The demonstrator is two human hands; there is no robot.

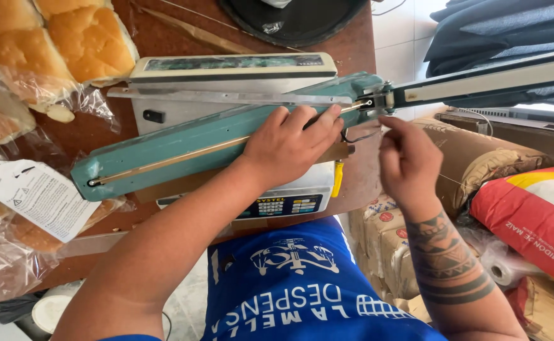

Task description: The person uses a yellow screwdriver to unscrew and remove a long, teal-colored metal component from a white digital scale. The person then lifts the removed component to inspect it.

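A teal heat sealer (182, 148) lies slantwise across a brown table (352, 44), its lid arm (491, 79) swung open to the right. My left hand (289, 148) lies on the sealer's base near the hinge, fingers curled over its far edge. A thin heating wire (176, 159) runs along the base. My right hand (406, 158) hovers just right of the hinge (378, 101), thumb and fingertips pinched together on what looks like a thin wire end. A small dark wire hook (352, 136) hangs between the two hands.
Bagged bread rolls (49, 44) and a paper label (37, 196) fill the left side. A white scale with a keypad (289, 203) sits under the sealer, a cream machine (232, 66) behind it. Cardboard boxes (384, 240) and a red and yellow sack (536, 221) stand at right.
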